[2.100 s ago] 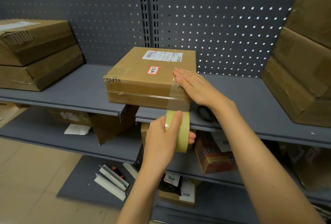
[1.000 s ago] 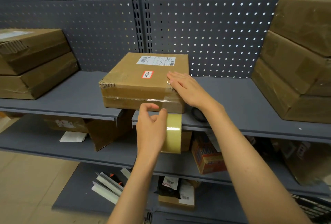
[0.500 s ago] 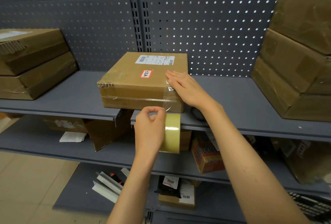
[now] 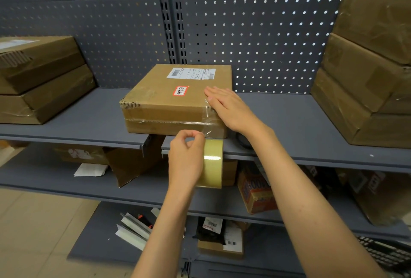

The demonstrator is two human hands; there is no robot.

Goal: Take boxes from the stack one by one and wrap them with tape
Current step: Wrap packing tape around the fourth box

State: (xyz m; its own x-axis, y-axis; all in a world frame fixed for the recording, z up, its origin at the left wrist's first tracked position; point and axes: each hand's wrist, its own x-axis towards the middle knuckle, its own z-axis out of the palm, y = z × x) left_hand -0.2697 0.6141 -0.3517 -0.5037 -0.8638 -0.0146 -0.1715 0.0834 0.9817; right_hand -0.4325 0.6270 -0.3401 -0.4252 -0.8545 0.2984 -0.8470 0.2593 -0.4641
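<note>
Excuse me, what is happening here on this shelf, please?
A person is taping a cardboard box that sits on the grey shelf. The right hand lies flat on the box's right front corner and holds it down. The left hand holds a tape roll just below the box's front edge and pinches the clear tape at that corner. More boxes are stacked to the left and to the right.
</note>
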